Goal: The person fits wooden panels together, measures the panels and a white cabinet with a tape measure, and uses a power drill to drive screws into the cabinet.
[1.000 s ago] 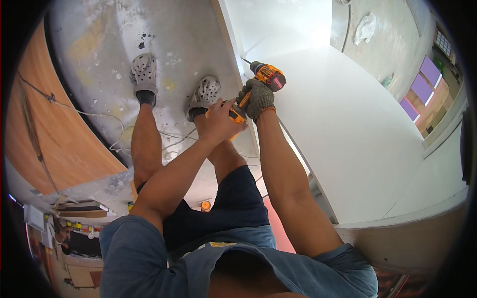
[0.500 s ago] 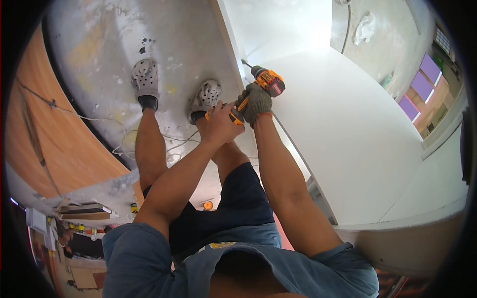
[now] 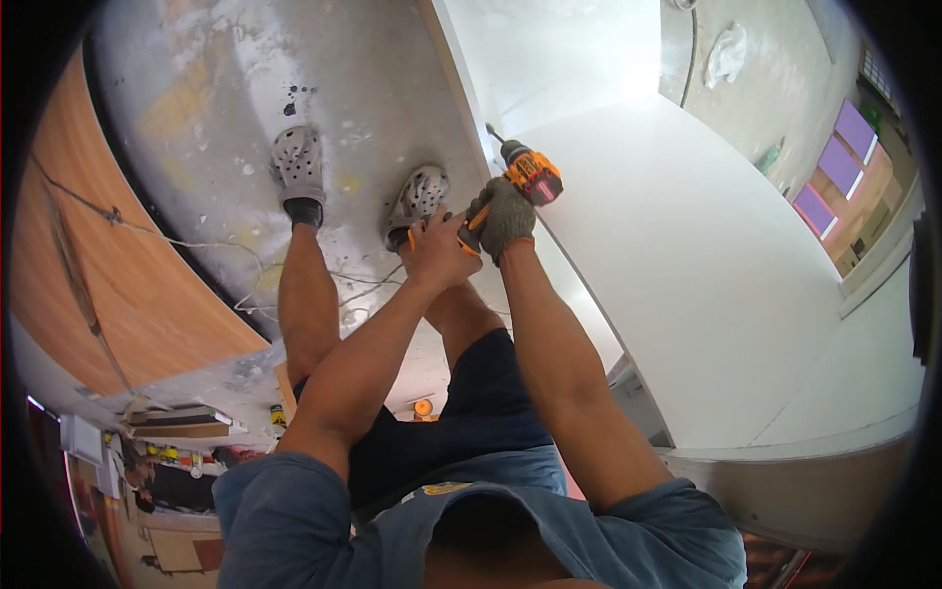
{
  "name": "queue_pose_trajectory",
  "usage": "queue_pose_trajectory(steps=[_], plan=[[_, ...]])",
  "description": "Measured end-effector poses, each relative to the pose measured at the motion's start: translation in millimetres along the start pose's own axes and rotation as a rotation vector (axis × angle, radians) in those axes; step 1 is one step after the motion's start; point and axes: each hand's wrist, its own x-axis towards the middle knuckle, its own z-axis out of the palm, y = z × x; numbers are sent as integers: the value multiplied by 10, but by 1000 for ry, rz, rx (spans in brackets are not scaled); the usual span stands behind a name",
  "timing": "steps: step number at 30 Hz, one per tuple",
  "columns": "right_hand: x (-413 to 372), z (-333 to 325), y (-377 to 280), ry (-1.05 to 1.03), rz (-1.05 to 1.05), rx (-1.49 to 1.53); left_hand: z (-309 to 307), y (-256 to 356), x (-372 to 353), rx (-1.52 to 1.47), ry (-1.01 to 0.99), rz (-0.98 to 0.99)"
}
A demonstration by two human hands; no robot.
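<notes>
An orange and black cordless drill (image 3: 530,173) points its bit at the edge of a large white panel (image 3: 687,255). My right hand (image 3: 503,216), in a grey knit glove, grips the drill's handle. My left hand (image 3: 440,251), bare, cups the base of the drill from below. Both arms reach down from my body. My two feet in grey perforated clogs (image 3: 296,163) stand on the paint-spattered floor beside the panel.
A wooden board (image 3: 108,275) lies at the left with a thin cord (image 3: 226,245) trailing over the floor. Shelves with small items (image 3: 167,432) sit at the lower left. Purple and brown boards (image 3: 839,167) lean at the far right.
The view has shifted slightly; the drill and both hands sit a little lower and further right in frame, still against the panel's edge.
</notes>
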Motion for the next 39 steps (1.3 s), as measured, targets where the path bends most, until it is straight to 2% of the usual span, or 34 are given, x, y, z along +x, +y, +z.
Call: queue_pose_trajectory(steps=[2, 4, 11, 13, 14, 17, 19, 20, 22, 24, 28, 31, 32, 34, 36, 39], plan=[[89, 17, -123, -60, -22, -95, 28, -11, 82, -40, 95, 156], [77, 61, -302, 18, 147, -73, -29, 165, 24, -46, 57, 112], [-19, -91, -93, -29, 36, 57, -131, 243, -101, 8, -31, 22], [-38, -60, 67, 23, -35, 209, -188, 191, -131, 55, -23, 17], [-208, 63, 3, 62, 54, 319, -220, 155, -144, 100, -18, 9], [-234, 175, 115, 75, 54, 306, -284, -10, -138, 89, 11, 35], [18, 76, 299, 54, -6, 262, -306, -51, -72, 73, 8, 42], [393, -135, 581, -68, -293, 35, -312, -65, -43, 55, 3, 47], [448, -180, 591, -189, -576, -198, -239, -76, -40, 53, 0, 40], [-50, 71, 154, 76, -17, 124, -185, -53, -38, 47, -6, 30], [-143, 72, -36, 36, -1, 106, -100, 18, -43, 34, 22, 57], [36, -86, 59, 68, -41, -55, -37, 45, -29, 6, -1, 35], [124, -157, 128, -14, -235, -302, -14, 50, -21, -29, -22, 21], [202, -234, 180, -97, -430, -548, 34, 63, -16, -21, -16, 21], [-166, -13, -90, 61, -2, 97, 36, 103, -36, -11, -10, 23], [-144, -16, -89, 29, 26, 92, -29, 169, -86, 37, -16, 0]])
